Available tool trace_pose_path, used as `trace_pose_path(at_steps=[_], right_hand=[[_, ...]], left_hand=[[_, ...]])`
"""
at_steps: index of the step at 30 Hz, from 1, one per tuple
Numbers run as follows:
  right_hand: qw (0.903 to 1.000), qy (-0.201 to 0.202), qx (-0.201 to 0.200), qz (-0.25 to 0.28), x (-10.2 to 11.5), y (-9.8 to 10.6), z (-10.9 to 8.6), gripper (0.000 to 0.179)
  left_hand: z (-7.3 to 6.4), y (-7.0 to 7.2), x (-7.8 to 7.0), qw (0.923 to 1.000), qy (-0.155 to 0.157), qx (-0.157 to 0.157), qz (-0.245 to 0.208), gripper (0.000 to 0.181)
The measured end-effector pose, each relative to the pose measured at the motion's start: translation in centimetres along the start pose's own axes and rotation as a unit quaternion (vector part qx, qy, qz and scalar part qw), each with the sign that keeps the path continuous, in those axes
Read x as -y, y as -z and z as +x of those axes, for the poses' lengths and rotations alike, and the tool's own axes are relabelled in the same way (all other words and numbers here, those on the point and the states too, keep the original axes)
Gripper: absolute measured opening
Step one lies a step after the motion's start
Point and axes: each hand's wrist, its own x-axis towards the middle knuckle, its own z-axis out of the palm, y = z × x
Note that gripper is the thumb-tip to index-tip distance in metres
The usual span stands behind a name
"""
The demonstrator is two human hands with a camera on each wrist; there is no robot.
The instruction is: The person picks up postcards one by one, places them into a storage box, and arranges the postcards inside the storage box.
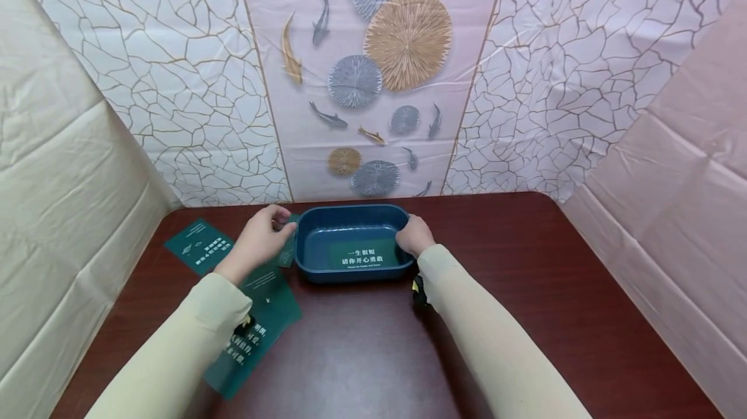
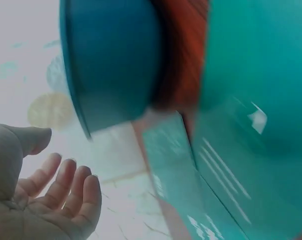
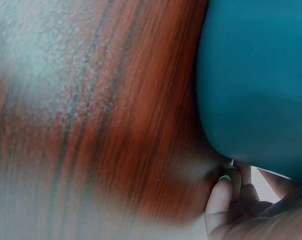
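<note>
A dark blue rectangular plastic basin (image 1: 309, 270) with rounded corners stands on the table. Inside it lies a green card (image 1: 362, 254) printed with white characters. My right hand (image 1: 415, 236) grips the basin's right end, fingers under the rim in the right wrist view. Just left of the basin is my left hand (image 1: 262, 237), its thumb and loosely bent fingers apart with nothing between them in the left wrist view (image 2: 55, 195). Beneath and beside the left arm lie several green cards, among them one at the far left (image 1: 198, 244) and another (image 1: 271, 296) nearer.
The dark red-brown wooden table (image 1: 362, 354) has its back edge against a patterned cloth wall (image 1: 373, 114). Cream cloth panels close off the left (image 1: 64, 166) and right (image 1: 683, 198) sides. Another card (image 1: 286, 253) sits partly hidden between the left hand and the basin.
</note>
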Motion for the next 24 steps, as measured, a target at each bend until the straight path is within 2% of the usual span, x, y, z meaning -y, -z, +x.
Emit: trace_pose_path(at_steps=[5,12,18,24], right_hand=[[1.0,-0.004,0.002,0.002,0.0,0.0,0.0,0.06],[1.0,-0.002,0.002,-0.009,0.1,0.1,0.0,0.059],[0.9998,-0.005,0.004,-0.02,0.1,0.0,0.0,0.059],[0.9998,-0.003,0.001,-0.018,0.1,0.1,0.0,0.059]], left_hand=[[-0.9,0.7,2.4,0.9993,0.033,-0.002,0.019,0.041],[-1.5,0.6,4.3,0.9962,0.077,-0.01,0.039,0.048],[-1.5,0.0,5.1,0.9901,0.124,0.003,0.066,0.059],[-1.3,-0.4,4.9,0.983,0.156,0.027,0.094,0.079]])
